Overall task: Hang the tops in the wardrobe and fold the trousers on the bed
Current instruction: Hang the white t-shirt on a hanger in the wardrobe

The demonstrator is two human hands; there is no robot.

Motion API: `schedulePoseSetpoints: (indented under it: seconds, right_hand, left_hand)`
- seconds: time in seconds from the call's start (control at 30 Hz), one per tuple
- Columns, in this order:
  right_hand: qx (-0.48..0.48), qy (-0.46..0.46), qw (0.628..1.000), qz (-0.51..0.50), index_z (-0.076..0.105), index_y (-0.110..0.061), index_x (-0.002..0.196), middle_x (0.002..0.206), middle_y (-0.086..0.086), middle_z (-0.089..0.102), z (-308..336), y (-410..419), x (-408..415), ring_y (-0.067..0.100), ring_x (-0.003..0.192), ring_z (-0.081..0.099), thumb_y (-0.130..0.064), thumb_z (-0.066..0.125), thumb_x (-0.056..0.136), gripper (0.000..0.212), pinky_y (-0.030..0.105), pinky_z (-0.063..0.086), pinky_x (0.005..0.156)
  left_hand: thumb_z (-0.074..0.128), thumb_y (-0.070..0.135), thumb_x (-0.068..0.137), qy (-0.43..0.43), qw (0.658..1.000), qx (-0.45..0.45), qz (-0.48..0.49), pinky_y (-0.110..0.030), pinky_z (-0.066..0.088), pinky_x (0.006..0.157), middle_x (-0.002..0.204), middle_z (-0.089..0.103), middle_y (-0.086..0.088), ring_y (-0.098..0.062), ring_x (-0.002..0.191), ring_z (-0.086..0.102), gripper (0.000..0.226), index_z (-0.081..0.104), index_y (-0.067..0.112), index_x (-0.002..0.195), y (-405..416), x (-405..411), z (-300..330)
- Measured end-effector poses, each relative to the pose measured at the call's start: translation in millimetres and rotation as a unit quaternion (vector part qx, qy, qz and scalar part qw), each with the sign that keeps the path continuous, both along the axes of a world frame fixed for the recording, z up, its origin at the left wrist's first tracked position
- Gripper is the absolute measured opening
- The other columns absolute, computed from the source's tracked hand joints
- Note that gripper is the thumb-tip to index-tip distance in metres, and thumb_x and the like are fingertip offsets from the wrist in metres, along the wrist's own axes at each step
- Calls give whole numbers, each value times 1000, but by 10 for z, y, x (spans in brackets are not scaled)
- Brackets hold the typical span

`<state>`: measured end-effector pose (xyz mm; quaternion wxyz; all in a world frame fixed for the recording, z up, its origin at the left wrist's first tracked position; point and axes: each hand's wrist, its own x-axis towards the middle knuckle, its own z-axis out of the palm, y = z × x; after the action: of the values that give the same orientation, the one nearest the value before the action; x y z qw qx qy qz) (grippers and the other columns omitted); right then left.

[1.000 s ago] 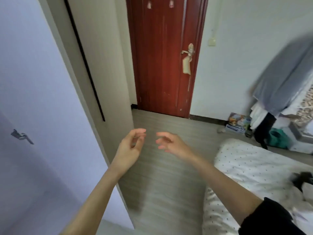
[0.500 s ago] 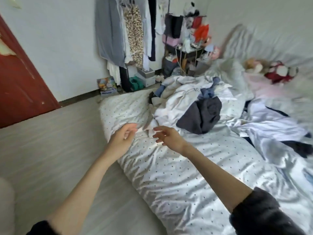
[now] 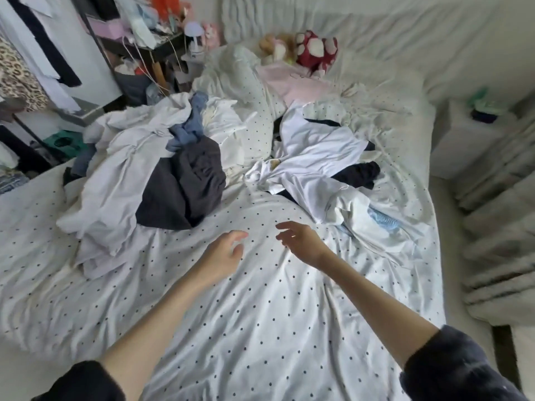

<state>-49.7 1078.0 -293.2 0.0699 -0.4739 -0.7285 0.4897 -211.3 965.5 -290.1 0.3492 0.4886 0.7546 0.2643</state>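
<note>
Head view is showing my left hand (image 3: 224,251) and right hand (image 3: 301,241) reaching out side by side over the bed (image 3: 260,328), fingers loosely curled and holding nothing. Both are hovering above a bare stretch of the white dotted cover; I cannot tell whether either is touching it. Dark sleeves are sitting pushed up at my elbows.

Ahead of my left hand a heap of clothes (image 3: 136,175) is lying crumpled: pale lavender cloth spilling toward the near side, a dark grey garment (image 3: 185,186) bunched against it, a blue one (image 3: 191,125) twisted on top. Ahead of my right hand a second pile (image 3: 315,157) is spreading flat, white cloth with dark navy pieces showing from beneath. Which are tops and which trousers I cannot tell. Nothing is lying between my fingers and either heap except the wrinkled cover.

Farther back, a pink cloth (image 3: 292,82) and soft toys (image 3: 307,49) are resting at the head of the bed. On the left a cluttered dark shelf (image 3: 150,50) is standing beside hanging garments (image 3: 26,62), one leopard-patterned.
</note>
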Motion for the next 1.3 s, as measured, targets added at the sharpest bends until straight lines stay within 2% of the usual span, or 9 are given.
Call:
schedulePoseSetpoints:
  seconds: [0.13, 0.23, 0.5, 0.63, 0.7, 0.77, 0.93, 1.1, 1.3]
  right_hand:
    - [63, -70, 995, -28, 56, -14, 126, 118, 7, 65, -492, 980, 168, 26, 110, 59, -15, 45, 95, 33, 29, 42, 92]
    - [109, -119, 987, -18, 49, -13, 134, 126, 9, 60, -910, 1526, 165, 27, 118, 53, -18, 45, 96, 39, 32, 40, 95]
    - [183, -256, 947, 65, 22, -14, 145, 151, 3, 24, -1944, 2170, -107, 25, 137, 24, -33, 48, 95, 59, 44, 34, 104]
    - [270, -276, 922, 24, 52, -11, 120, 127, 6, 52, -2117, 2278, -240, 27, 120, 43, -3, 44, 88, 34, 40, 37, 91]
    - [259, -222, 940, -25, 56, -14, 84, 96, 3, 59, -2073, 2277, -276, 28, 107, 50, 7, 42, 79, 26, 36, 36, 79]
    - [237, -172, 954, -58, 47, -15, 72, 79, 3, 54, -2012, 2235, -310, 30, 94, 54, 8, 42, 79, 25, 32, 30, 67]
    - [247, -126, 958, -77, 60, -13, 92, 79, 10, 62, -1668, 1862, -157, 33, 72, 52, -5, 40, 94, 22, 31, 29, 57]
    - [234, -103, 965, -66, 66, -14, 116, 90, 17, 70, -1177, 1263, 310, 37, 79, 62, -15, 47, 98, 26, 36, 42, 64]
    - [222, -109, 968, -45, 66, -20, 119, 108, 5, 71, -659, 186, 819, 32, 95, 64, -20, 50, 97, 27, 34, 43, 73]
  left_hand:
    - [38, 15, 99, 49, 996, -41, -61, -21, 23, 108, 147, 35, -2, -15, 136, 31, 40, 39, 15, 140, 977, 194, -541]
    - [35, 19, 100, 135, 982, -88, -99, -39, 10, 117, 157, 14, -5, -19, 145, 8, 48, 25, 20, 147, 1446, 195, -1026]
    - [16, 49, 97, 304, 927, -167, -141, -55, -3, 114, 154, -27, 6, -19, 142, -23, 59, -13, 37, 147, 1762, -5, -2106]
    - [-9, 58, 85, 338, 916, -158, -145, -56, -10, 111, 142, -43, 5, -19, 134, -35, 58, -33, 38, 134, 1723, -11, -2315]
    - [2, 55, 94, 312, 923, -173, -145, -56, -14, 110, 141, -44, 8, -15, 131, -38, 55, -36, 41, 131, 1763, -40, -2328]
    - [9, 53, 96, 279, 928, -190, -159, -53, -19, 108, 143, -42, 12, -12, 132, -38, 57, -35, 43, 130, 1801, -92, -2311]
    - [15, 50, 99, 196, 938, -215, -186, -48, -9, 114, 155, -23, 9, -13, 142, -22, 54, -7, 39, 147, 1721, -111, -2051]
    - [36, 30, 101, 114, 970, -135, -168, -37, 11, 117, 159, 0, 4, -14, 146, 0, 58, 9, 24, 151, 1246, 56, -1584]
    - [49, 15, 95, 193, 963, 39, -185, -32, 24, 111, 158, 2, -3, -18, 145, 11, 67, 14, 24, 150, 780, 377, -1123]
